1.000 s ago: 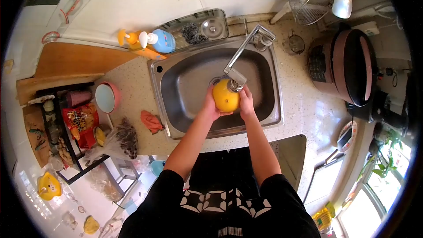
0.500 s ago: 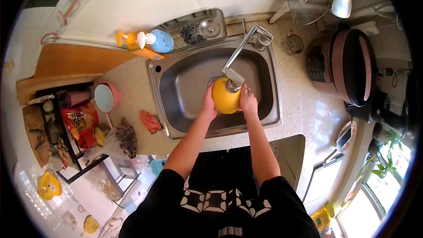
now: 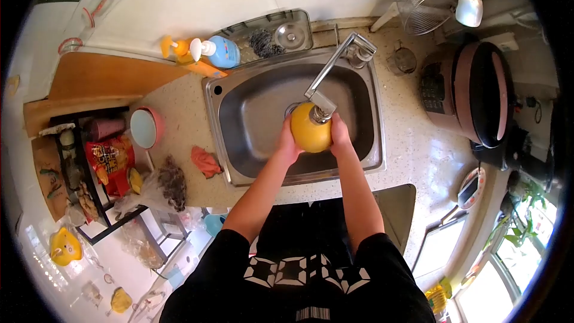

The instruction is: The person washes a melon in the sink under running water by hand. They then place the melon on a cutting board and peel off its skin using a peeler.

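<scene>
A round, smooth, yellow melon-like fruit is held over the sink, under the tap, whose spout end covers part of its top. My left hand wraps around its left side, fingers mostly hidden behind it. On the opposite side my right hand closes against the fruit, its thumb near the spout. Whether water is running cannot be made out.
Behind the sink are a drain rack and a blue pump bottle. An orange cloth and a pink bowl lie left. A large cooker stands right, with a glass nearer the sink.
The fruit has turned slightly between my hands, and my right thumb has shifted on it. Both hands still hold it under the tap. The whole view has shifted a little.
</scene>
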Demonstrator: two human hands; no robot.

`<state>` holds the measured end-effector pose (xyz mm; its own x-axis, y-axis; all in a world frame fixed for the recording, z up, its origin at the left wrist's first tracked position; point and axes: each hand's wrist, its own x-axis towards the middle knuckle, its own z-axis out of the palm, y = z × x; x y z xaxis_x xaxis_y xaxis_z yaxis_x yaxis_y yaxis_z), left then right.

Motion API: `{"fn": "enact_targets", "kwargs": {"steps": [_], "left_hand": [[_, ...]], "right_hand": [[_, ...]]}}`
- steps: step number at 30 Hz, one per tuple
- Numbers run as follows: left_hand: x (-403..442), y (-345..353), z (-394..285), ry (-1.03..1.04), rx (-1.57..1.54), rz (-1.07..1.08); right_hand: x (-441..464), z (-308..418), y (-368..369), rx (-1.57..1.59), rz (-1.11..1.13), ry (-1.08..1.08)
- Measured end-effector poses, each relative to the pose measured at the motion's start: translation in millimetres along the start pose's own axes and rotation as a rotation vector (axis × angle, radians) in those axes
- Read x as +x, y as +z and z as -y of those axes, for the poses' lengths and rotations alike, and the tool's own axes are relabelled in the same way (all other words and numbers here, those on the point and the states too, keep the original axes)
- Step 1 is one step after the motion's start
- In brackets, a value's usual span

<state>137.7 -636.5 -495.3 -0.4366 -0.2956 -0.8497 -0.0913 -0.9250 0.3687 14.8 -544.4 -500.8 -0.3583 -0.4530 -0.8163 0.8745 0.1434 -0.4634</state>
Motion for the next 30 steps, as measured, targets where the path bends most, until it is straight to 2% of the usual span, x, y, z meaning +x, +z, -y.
{"fn": "enact_targets", "kwargs": {"steps": [1,4,6,9,12,14,16,19,22,25,28,30], "left_hand": [[10,-5,7,0.122,-0.015,0.007],[4,3,-10,0.186,-0.115,0.112],[9,-3,-13,0.124,-0.177,0.17],[6,-8,-16,-0.027,-0.267,0.241],[-4,-2,-13,-0.168,-0.339,0.3],[-2,3,-8,-0.228,-0.302,0.294],[12,1,-1,-0.264,-0.186,0.244],[1,13,-7,-0.275,0.088,-0.049],[16,8,11,0.093,0.059,-0.163],[29,10,5,0.494,0.152,-0.116],[27,6,-10,0.398,0.256,0.041],[17,7,-26,0.084,0.096,0.126]], "right_hand": [[5,-7,-2,-0.077,-0.046,-0.011],[11,-23,-10,-0.381,-0.184,-0.108],[-7,-16,-6,-0.681,-0.27,-0.247],[-21,14,-11,-0.868,-0.163,-0.133],[11,0,-27,-0.895,-0.09,-0.449],[34,-17,-28,-0.411,0.008,-0.361],[8,3,0,-0.093,0.08,-0.285],[43,-10,-18,0.06,-0.017,-0.081],[2,10,3,-0.02,-0.069,0.04],[0,-6,-9,-0.164,-0.143,0.145],[1,-15,-30,-0.433,-0.282,0.113],[-8,-4,-35,-0.753,-0.318,0.107]]}}
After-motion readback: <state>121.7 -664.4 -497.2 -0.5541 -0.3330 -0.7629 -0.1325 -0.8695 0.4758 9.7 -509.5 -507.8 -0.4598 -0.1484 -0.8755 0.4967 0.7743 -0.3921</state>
